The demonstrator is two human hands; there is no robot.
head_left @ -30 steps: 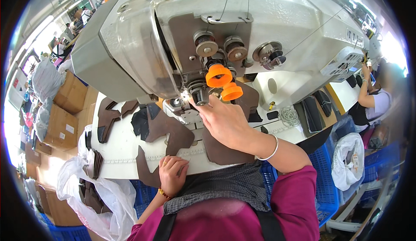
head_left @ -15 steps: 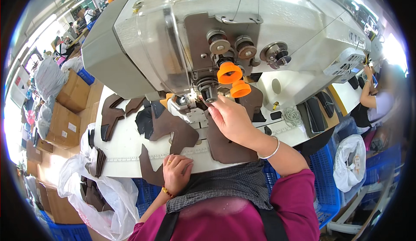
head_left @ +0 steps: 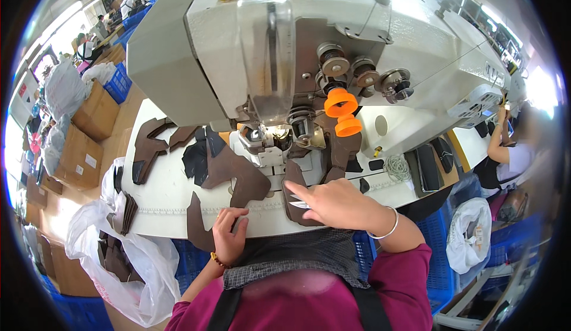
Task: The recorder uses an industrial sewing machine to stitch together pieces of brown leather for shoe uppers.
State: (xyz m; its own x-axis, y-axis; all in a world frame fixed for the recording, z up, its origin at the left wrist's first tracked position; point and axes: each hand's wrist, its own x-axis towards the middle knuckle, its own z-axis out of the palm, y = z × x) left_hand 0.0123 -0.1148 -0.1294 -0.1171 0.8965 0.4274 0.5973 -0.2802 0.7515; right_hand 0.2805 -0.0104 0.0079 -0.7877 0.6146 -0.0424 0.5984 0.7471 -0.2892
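My right hand [head_left: 342,203] is closed around small silver snips [head_left: 299,202], whose blades stick out to the left beneath its pointing index finger. That fingertip is at a brown cut piece [head_left: 294,176], which lies in front of the sewing machine's needle area [head_left: 267,140]. My left hand [head_left: 229,233] rests at the table's front edge with its thumb apart from the fingers. It touches or lies beside a narrow brown piece [head_left: 198,224]. A larger brown piece with a black part [head_left: 229,167] lies between that hand and the machine.
The sewing machine head [head_left: 208,51], with orange thread knobs [head_left: 341,102], overhangs the white table [head_left: 160,212]. A cord coil [head_left: 397,168] and black pieces [head_left: 425,167] sit at right. White bags [head_left: 148,289] and blue crates [head_left: 437,259] flank me. A co-worker [head_left: 511,152] works far right.
My right hand has come back from the needle area toward the table's front edge, and the snips' blades now show. The brown piece beneath it has shifted. My left hand's thumb has spread.
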